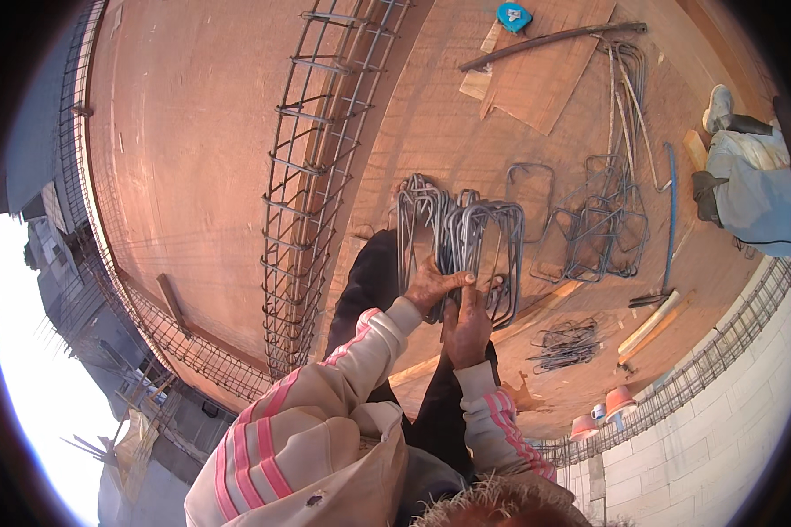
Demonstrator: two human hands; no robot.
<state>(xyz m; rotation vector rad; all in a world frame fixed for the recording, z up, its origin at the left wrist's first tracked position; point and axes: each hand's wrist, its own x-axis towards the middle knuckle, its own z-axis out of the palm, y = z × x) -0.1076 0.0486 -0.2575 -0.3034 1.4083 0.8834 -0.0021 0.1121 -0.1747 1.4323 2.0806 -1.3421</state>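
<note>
A bundle of bent steel stirrups (492, 211), grey and rectangular, stands in front of me between my legs. My left hand (435, 285) is closed on the bundle's near left side, its thumb lying across the bars to the right. Just below it, my right hand (468, 332) grips the near part of the same stirrups, one finger pointing up along them. The two hands almost meet at the thumb. Some of the fingers are hidden behind the bars.
A long rebar cage (312, 176) runs along my left. To the right lie loose stirrups (602, 233), small tie wires (567, 342) and a blue rod (671, 211). Farther off are a bent bar (554, 44) and a teal tape measure (513, 17). Another person (751, 180) sits at right.
</note>
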